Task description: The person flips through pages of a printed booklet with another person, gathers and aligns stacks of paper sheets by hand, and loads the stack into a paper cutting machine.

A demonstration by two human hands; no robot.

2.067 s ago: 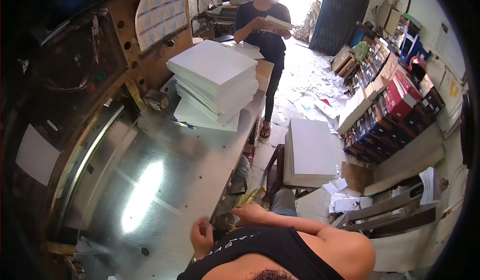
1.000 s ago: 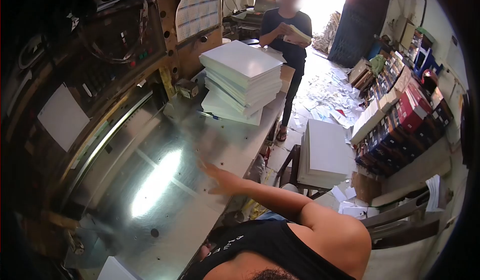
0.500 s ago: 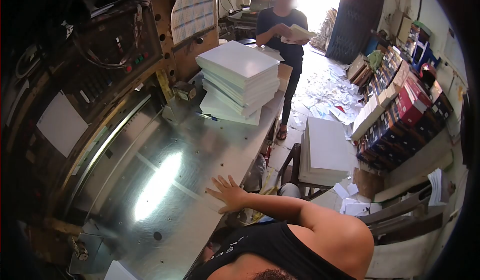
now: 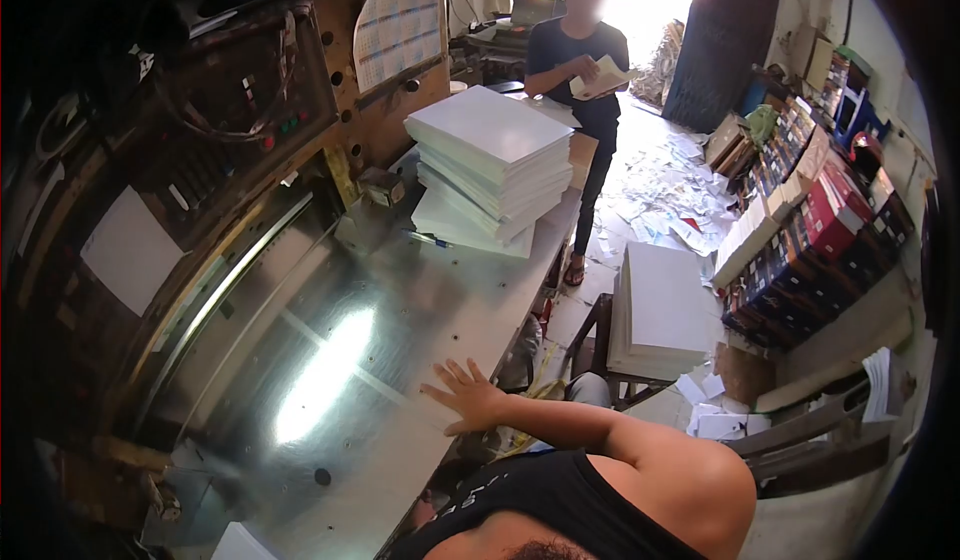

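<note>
My right hand [image 4: 466, 397] is open, fingers spread, and lies palm down near the edge of a shiny metal table [image 4: 400, 310]. It holds nothing. My left hand is not in view. Farther up the table, beyond my right hand, stands a tall stack of white paper [image 4: 490, 150] with uneven layers. A pen [image 4: 430, 240] lies beside the foot of that stack. At the bottom edge of the view shows the corner of more white paper [image 4: 240, 543].
Past the table's far end a person [image 4: 580, 70] stands holding an open booklet [image 4: 602, 80]. Another paper stack [image 4: 660, 305] rests on a stand to the right. Books [image 4: 790, 250] line the right wall, and paper scraps [image 4: 670, 190] litter the floor. A control panel [image 4: 230, 90] is at left.
The whole view has shifted slightly, while my right hand stays on the table. The other person's booklet has been tilted and now shows its open pages.
</note>
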